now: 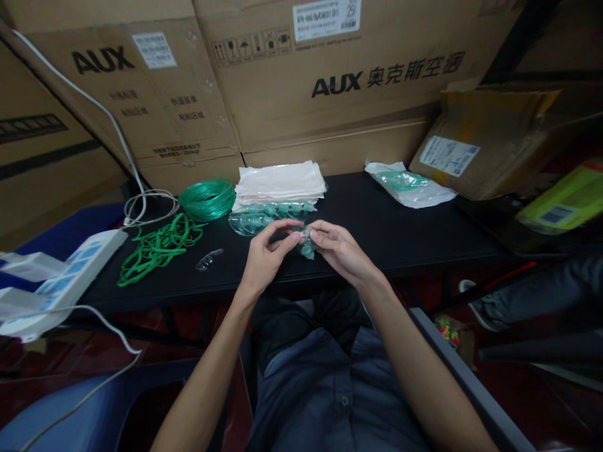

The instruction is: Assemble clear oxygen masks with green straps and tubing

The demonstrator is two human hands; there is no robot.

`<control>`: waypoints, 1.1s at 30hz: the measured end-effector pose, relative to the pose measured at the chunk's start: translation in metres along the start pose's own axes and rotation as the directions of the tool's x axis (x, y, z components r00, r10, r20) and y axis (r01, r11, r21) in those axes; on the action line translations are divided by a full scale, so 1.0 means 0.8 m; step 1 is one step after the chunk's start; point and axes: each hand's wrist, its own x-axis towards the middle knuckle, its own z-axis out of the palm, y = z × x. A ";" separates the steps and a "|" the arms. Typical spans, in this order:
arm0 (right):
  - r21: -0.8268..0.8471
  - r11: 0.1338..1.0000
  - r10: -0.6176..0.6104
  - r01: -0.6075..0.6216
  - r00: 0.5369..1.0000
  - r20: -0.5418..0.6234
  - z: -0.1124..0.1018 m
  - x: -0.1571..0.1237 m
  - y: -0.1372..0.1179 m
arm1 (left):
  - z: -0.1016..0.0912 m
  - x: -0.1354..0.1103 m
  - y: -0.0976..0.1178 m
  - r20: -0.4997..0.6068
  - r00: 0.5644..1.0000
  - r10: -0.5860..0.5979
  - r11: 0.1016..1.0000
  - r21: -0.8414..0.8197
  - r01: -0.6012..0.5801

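Close together over the front part of the black table (377, 235), both hands pinch a small translucent green plastic piece (307, 248). My left hand (272, 251) grips its left side between thumb and fingers. From the right, my right hand (340, 246) holds it the same way. Fingers hide much of the piece, so its full shape is unclear. Just behind the left hand lie several clear green plastic masks (254, 220). A stack of white pouches (281, 179) lies behind those masks.
To the left are a coil of green tubing (207, 199), tangled green straps (160, 248), a small clear plastic piece (208, 259) and a white power strip (80, 267). A packaged green item (400, 182) and a cardboard box (480, 138) stand right. Large cartons (282, 107) line the back.
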 end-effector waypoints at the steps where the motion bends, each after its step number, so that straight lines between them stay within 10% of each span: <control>1: 0.013 1.000 0.013 -0.013 1.000 0.002 0.000 0.000 0.000 | 0.000 0.000 -0.001 -0.022 1.000 0.001 1.000 0.006 0.000; 9: -0.051 0.996 0.072 -0.076 0.995 -0.066 0.004 -0.002 -0.001 | -0.003 0.002 -0.002 0.016 0.999 -0.044 0.999 -0.001 0.044; 19: -0.445 0.879 -0.233 0.172 0.969 -0.086 0.006 0.001 0.009 | -0.005 0.006 -0.008 -0.002 0.987 -0.163 0.978 -0.130 0.162; 25: -0.360 0.930 -0.107 0.070 0.991 -0.085 0.001 0.006 0.004 | -0.009 0.008 -0.015 -0.181 0.976 -0.118 0.989 -0.115 0.098; 33: -0.237 0.971 -0.023 0.039 0.997 0.071 0.001 -0.002 -0.001 | -0.005 0.005 -0.012 -0.057 0.998 0.040 0.999 0.014 -0.039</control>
